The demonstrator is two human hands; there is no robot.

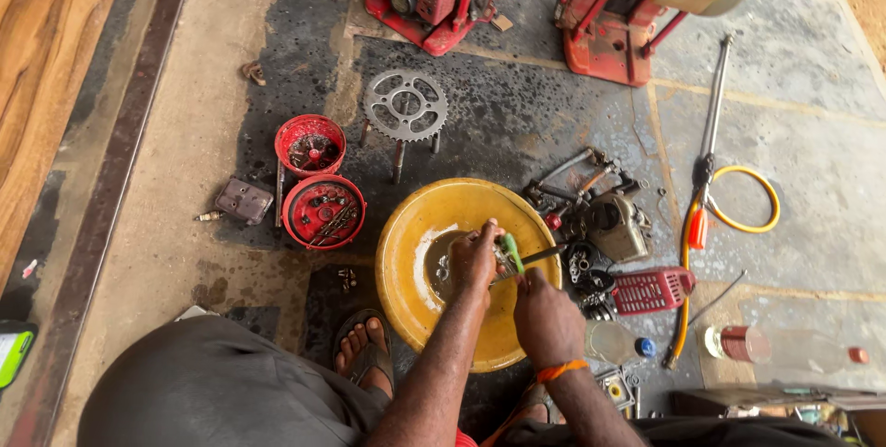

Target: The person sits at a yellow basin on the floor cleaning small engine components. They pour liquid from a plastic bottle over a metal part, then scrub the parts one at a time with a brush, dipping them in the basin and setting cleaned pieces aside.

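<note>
Oil-stained floor (517, 115): yellow basin (415, 235), sprocket (405, 106), red lids (322, 210), engine parts (614, 224).

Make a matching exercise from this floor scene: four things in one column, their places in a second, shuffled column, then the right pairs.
Things:
1. sprocket
2. yellow basin
3. red grille cover
4. clear bottle

Places:
A. lying on its side at the right edge of the floor
B. under both hands, the left hand and the right hand
C. resting on bolts, beyond the basin
D. right of the basin, beside the dark engine parts

Pairs: 1-C, 2-B, 3-D, 4-A
</note>
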